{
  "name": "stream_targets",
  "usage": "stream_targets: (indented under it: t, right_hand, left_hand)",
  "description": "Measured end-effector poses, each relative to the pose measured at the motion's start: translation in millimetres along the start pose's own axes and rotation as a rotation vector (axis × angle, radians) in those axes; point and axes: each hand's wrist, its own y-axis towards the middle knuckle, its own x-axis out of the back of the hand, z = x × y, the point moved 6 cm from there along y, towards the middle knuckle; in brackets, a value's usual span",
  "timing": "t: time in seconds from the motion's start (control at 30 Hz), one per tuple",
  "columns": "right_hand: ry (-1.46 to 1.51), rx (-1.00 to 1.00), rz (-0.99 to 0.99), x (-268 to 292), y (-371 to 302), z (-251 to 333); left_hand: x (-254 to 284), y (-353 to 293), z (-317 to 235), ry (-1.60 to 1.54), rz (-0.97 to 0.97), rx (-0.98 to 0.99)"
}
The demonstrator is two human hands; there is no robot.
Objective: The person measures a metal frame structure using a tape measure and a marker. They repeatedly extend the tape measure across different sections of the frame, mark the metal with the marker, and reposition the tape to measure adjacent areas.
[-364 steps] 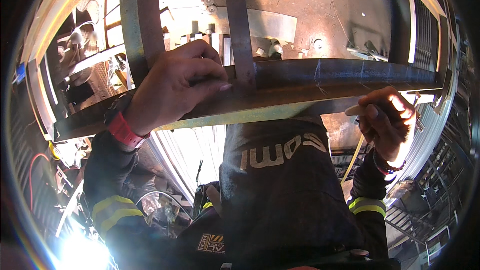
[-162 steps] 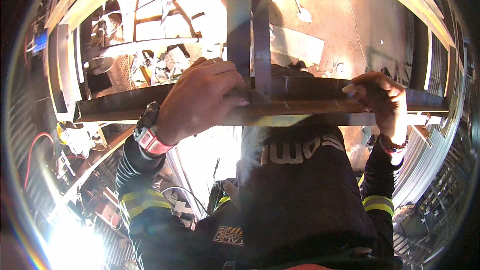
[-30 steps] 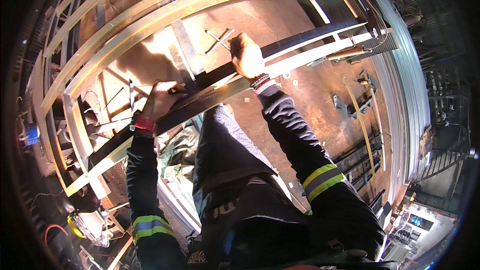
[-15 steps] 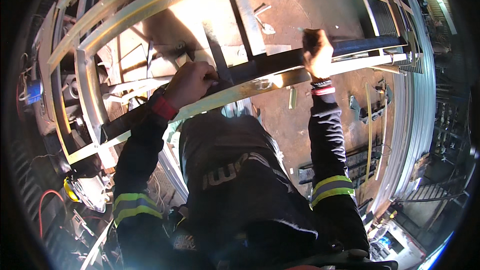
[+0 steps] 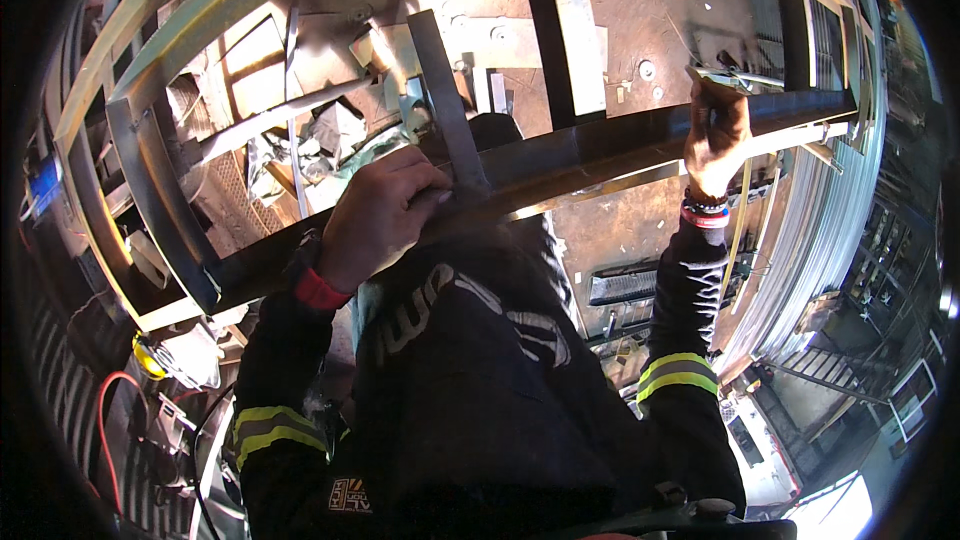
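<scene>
The right hand [image 5: 718, 135] now sits farther right along the steel angle bar [image 5: 620, 142] than it did a second ago, widening its distance from the left hand [image 5: 385, 205]. The left hand remains at the flat bar [image 5: 447, 100]; in my judgement, the work now spans a longer stretch of the same member.

The angle bar runs left to right in front of the torso, its right end appearing slightly farther off. The flat bar meets it just right of the left fingertips.

Pose: hands well apart. The left reaches in from the near side, palm down, thumb and fingers drawn together; whether anything is gripped cannot be determined. The right rises over the bar, fingers bent, contents hidden. No chalk is discernible there. A pale-faced steel upright [image 5: 577, 30] stands between the hands, beyond the bar.
</scene>
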Motion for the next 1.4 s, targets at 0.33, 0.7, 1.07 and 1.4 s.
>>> stream_targets:
  t: [0.33,0.7,1.07,1.4]
  right_hand:
    - [0.086,0.057,0.061,-0.9,-3.2,-7.7]
    - [0.114,0.090,0.082,-1.7,-1.4,-3.8]
    - [0.195,0.049,0.080,-2.4,-5.7,-14.5]
    - [0.369,-0.014,0.299,-40.1,-15.1,75.9]
  left_hand:
    - [6.6,-12.8,9.8,0.029,0.025,0.005]
    - [-0.3,-6.9,4.2,0.032,-0.022,-0.096]
    - [-3.3,-5.1,6.2,0.048,0.034,-0.050]
    - [-3.9,-4.4,7.3,0.043,0.016,-0.093]
